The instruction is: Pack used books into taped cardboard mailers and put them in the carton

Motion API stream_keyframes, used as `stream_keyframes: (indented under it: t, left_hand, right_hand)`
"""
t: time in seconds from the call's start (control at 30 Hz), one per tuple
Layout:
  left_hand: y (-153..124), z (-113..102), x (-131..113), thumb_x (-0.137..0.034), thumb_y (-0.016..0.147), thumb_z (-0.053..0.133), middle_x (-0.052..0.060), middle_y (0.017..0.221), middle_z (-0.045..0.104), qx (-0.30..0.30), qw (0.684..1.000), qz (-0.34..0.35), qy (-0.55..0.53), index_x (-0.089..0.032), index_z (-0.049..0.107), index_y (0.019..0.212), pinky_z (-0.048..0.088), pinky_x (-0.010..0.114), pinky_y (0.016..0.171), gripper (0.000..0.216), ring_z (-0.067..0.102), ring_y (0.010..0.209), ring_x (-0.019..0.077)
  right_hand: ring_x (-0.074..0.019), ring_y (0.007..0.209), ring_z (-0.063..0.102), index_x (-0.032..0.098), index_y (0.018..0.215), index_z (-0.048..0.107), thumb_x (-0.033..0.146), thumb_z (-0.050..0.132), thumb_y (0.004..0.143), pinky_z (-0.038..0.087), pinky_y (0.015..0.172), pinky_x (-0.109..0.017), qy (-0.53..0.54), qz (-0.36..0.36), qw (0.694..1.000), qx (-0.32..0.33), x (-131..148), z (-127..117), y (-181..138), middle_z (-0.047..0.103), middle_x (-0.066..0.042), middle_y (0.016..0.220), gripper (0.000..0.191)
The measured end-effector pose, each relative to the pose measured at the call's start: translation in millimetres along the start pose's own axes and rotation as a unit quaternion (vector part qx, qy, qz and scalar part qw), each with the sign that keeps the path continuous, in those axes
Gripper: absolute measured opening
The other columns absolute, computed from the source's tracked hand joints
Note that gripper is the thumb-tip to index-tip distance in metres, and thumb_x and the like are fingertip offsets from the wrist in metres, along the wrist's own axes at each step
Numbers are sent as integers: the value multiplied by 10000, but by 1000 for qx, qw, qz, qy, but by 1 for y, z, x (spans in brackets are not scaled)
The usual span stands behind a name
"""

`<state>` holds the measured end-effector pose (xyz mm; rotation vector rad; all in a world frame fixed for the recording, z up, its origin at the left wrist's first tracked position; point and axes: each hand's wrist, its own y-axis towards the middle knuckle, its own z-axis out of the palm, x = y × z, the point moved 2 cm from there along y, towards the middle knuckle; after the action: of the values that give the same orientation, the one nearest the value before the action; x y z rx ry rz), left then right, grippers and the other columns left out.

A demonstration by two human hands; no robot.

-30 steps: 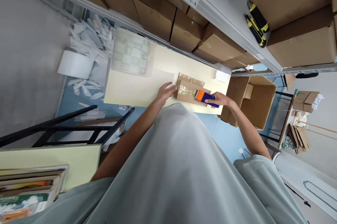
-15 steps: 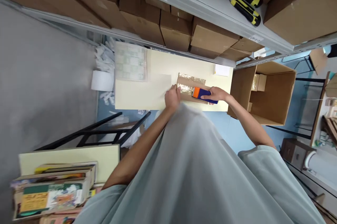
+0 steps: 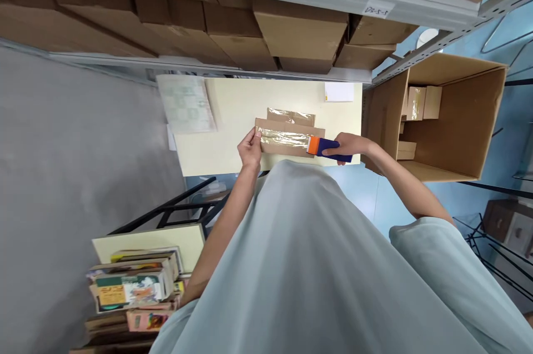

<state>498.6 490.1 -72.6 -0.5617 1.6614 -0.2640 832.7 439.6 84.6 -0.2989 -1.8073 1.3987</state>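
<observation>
A flat brown cardboard parcel (image 3: 283, 148) lies on the pale yellow table (image 3: 237, 115), with a shiny strip of clear tape (image 3: 283, 136) along its top. My left hand (image 3: 250, 150) grips the parcel's left end, fingers curled over the edge. My right hand (image 3: 347, 147) is closed round the blue handle of an orange and blue tape dispenser (image 3: 325, 148), whose orange head rests at the parcel's right end. A second taped brown parcel (image 3: 290, 116) lies just behind the first.
A large open cardboard box (image 3: 453, 115) with small parcels inside stands right of the table. Shelves packed with brown boxes (image 3: 300, 32) overhang the table's far side. A clear packet of sheets (image 3: 185, 104) covers the table's left corner, a white slip (image 3: 338, 91) the far right. Stacked books (image 3: 133, 287) sit lower left.
The dispenser has been drawn to the right along the parcel, leaving a longer strip of tape. My left hand stays at the parcel's left end. The camera has tilted, shifting the scene.
</observation>
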Motion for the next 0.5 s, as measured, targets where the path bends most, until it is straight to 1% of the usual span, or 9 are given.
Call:
stream_keyframes:
  t: [0.1,0.17,0.23,0.33,0.5]
  left_hand:
    - [-1,3,-1,-427,908,871,138,1405,784,20,1000,-2,-3,-136,809,1299,513,468,1255,492,700,1386,306]
    - [-4,8,-2,-425,902,874,138,1409,782,36,999,-4,5,-133,810,1294,514,464,1255,492,699,1388,303]
    - [-6,12,-4,-425,903,868,133,1411,782,41,999,-3,20,-132,811,1291,512,464,1258,490,698,1392,302]
    - [-9,17,-6,-416,910,858,125,1409,784,32,999,-1,39,-139,808,1299,514,468,1259,480,694,1400,302]
    - [-11,20,-6,-389,932,825,133,1421,777,35,998,3,56,-131,799,1320,511,449,1262,467,698,1395,297]
  right_hand:
    - [-204,632,762,153,741,761,834,816,811,575,611,-280,12,-5,1000,19,-29,-11,-15,827,-126,745,687]
    - [-211,642,764,163,750,762,848,823,787,570,608,-287,32,-7,999,29,-42,-14,-21,827,-123,748,688]
    - [-212,647,765,168,760,761,849,829,777,568,613,-289,40,-7,999,36,-52,-17,-26,826,-118,745,684]
    - [-207,658,768,167,757,755,851,812,790,563,638,-283,23,-6,999,42,-65,-22,-32,828,-115,750,688]
    - [-213,693,783,168,764,749,866,787,799,559,669,-280,11,-5,999,40,-81,-31,-37,839,-114,784,700]
